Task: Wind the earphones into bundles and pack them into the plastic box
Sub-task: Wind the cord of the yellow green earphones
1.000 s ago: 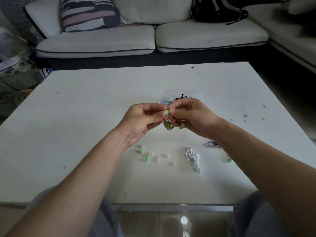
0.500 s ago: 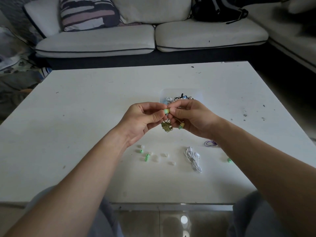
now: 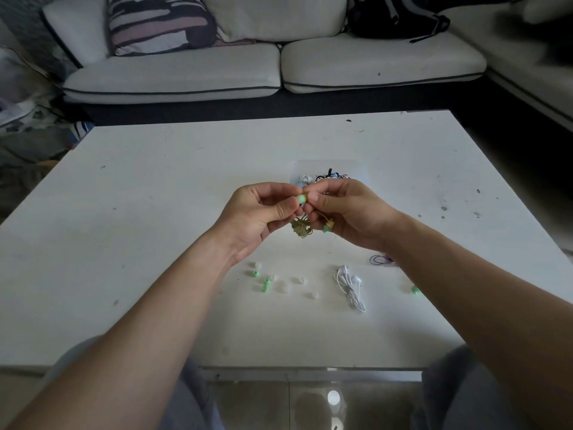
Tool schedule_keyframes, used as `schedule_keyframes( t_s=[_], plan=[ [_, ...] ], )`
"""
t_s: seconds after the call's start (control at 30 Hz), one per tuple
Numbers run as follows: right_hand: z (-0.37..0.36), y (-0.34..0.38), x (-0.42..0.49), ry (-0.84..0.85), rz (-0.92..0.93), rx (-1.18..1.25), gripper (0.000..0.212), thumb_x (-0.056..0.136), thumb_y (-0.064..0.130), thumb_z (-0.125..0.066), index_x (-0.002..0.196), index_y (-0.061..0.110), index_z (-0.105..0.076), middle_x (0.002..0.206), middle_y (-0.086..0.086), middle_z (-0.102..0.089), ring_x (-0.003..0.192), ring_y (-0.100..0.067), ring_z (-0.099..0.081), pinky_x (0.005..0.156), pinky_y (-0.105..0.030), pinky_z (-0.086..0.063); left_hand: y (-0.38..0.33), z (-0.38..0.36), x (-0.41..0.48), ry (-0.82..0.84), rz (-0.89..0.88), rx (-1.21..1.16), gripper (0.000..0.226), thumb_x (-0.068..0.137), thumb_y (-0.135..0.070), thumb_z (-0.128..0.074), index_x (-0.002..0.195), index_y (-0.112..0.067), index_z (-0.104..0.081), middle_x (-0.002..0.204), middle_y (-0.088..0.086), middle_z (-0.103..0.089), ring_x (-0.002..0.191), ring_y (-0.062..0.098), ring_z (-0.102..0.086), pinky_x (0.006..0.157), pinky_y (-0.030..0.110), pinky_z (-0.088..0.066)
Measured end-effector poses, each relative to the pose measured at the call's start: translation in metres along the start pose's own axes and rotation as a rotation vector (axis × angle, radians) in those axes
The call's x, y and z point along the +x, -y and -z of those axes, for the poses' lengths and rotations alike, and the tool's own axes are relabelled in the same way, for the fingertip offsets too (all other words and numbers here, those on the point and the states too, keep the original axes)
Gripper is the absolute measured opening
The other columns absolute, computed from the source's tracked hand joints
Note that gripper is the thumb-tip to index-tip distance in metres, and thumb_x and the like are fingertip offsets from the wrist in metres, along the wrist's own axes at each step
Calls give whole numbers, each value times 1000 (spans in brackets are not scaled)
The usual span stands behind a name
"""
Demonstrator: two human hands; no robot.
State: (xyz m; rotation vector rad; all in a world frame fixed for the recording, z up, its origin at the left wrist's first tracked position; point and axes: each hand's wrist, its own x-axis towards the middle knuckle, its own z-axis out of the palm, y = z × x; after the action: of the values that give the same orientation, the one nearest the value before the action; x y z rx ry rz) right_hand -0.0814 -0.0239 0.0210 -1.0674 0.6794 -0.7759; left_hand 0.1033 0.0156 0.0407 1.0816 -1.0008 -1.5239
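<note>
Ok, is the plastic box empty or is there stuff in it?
Not empty: the box holds white, black and blue earphones, partly hidden.

Bare forearms [image 3: 173,305], grey trousers [image 3: 446,386]

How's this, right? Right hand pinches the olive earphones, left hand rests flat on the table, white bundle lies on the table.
No. Head view: the left hand is off the table, pinching the olive earphones together with the right hand. The white bundle does lie on the table.
</note>
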Motion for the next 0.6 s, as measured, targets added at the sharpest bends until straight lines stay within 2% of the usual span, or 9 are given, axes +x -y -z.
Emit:
schedule_keyframes(
  t_s=[0.2, 0.33, 0.43, 0.6],
  plan=[
    [1, 0, 1, -1, 17, -47, 8, 83, 8, -64, 84, 8, -73, 75, -8, -68, 63, -16, -61, 65, -27, -52, 1, -1, -1, 3, 10, -6, 16, 74, -1, -68, 88, -7, -69, 71, 6, -71, 65, 12, -69, 68, 19, -56],
    [0, 0, 0, 15, -4, -4, 17, 87, 8, -61, 79, 12, -75, 74, -6, -68, 64, -15, -61, 65, -27, -52, 0, -1, -1, 20, 7, -26, 18, 72, -2, -68, 89, -7, -68, 72, 6, -71, 65, 12, -69, 69, 19, -57],
    [0, 2, -1, 11, -4, -7, 11, 86, 7, -62, 83, 8, -73, 73, -6, -68, 62, -15, -61, 61, -25, -52, 1, -1, -1, 26, 3, -18, 20, 70, -4, -69, 90, -7, -68, 74, 5, -72, 66, 13, -69, 69, 19, -57],
    [1, 4, -2, 2, 18, -116, 13, 90, 2, -62, 83, 6, -72, 75, -9, -69, 62, -16, -61, 64, -27, -51, 3, -1, -1, 3, 12, 8, 17, 75, -1, -69, 91, -5, -69, 73, 6, -72, 67, 13, -69, 68, 19, -57]
  ],
)
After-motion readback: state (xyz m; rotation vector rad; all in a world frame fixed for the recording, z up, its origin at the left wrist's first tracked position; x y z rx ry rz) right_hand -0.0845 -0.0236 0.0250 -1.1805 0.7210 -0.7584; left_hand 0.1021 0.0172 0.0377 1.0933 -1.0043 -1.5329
